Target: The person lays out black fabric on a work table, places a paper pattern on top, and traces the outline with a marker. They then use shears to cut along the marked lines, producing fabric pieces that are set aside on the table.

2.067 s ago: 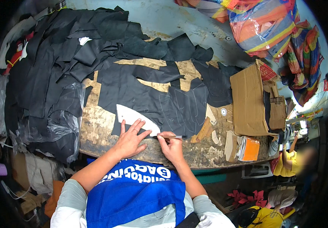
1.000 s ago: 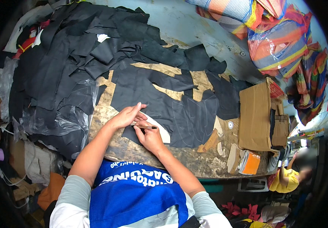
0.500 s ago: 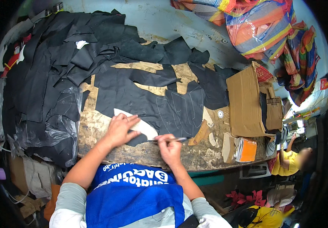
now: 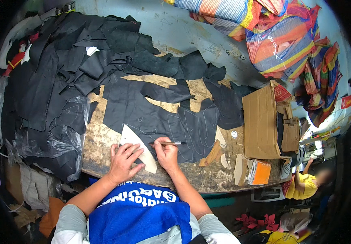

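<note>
My left hand (image 4: 123,160) lies flat on a white curved template (image 4: 136,143), pressing it onto a sheet of black material (image 4: 163,120) spread over the worn wooden table (image 4: 102,142). Beside it, my right hand (image 4: 166,153) grips a thin marking pen (image 4: 170,143) that lies sideways, its tip at the template's right edge. Faint traced outlines show on the black sheet to the right of the pen.
Heaps of black offcuts (image 4: 61,69) cover the table's left and back. A brown cardboard box (image 4: 260,122) stands at right, with small pieces and an orange block (image 4: 260,173) near the front edge. Striped woven bags (image 4: 281,36) sit behind. A person in yellow (image 4: 305,183) sits at the far right.
Over the earlier frames my hands shifted with the white template across the black sheet. Since half a second ago the view has barely changed; my right hand now holds the pen closer to the template.
</note>
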### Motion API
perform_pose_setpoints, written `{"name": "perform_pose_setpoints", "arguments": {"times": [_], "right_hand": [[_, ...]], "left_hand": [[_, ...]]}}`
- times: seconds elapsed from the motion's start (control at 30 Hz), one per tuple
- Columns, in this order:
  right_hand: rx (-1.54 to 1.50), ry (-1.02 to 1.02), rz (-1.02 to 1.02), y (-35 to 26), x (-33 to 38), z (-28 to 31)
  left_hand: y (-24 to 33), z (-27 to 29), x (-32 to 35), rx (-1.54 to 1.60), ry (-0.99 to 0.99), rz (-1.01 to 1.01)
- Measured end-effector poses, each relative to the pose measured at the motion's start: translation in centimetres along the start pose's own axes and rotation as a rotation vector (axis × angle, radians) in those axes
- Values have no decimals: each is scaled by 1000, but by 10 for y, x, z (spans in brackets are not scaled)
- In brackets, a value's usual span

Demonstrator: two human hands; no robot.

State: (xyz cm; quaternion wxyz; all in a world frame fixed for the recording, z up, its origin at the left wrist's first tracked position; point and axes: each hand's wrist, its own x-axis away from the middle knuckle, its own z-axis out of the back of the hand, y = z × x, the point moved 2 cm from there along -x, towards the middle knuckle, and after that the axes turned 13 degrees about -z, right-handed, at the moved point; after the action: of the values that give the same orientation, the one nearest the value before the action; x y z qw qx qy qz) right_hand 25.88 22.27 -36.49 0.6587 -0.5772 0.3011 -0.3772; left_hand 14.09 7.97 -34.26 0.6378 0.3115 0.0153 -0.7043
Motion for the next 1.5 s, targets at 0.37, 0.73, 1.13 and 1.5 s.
{"name": "perform_pose_setpoints", "arguments": {"times": [0.37, 0.73, 1.13, 1.5], "right_hand": [[340, 123, 191, -7, 2, -1], [234, 224, 202, 2, 3, -2], [308, 245, 259, -1, -1, -3], [196, 284, 196, 3, 0, -2]], "left_hand": [[-4, -17, -12, -64, -307, 50], [-3, -15, -14, -16, -272, 69], [-3, -14, -14, -7, -259, 67], [-2, -14, -16, -1, -264, 78]]}}
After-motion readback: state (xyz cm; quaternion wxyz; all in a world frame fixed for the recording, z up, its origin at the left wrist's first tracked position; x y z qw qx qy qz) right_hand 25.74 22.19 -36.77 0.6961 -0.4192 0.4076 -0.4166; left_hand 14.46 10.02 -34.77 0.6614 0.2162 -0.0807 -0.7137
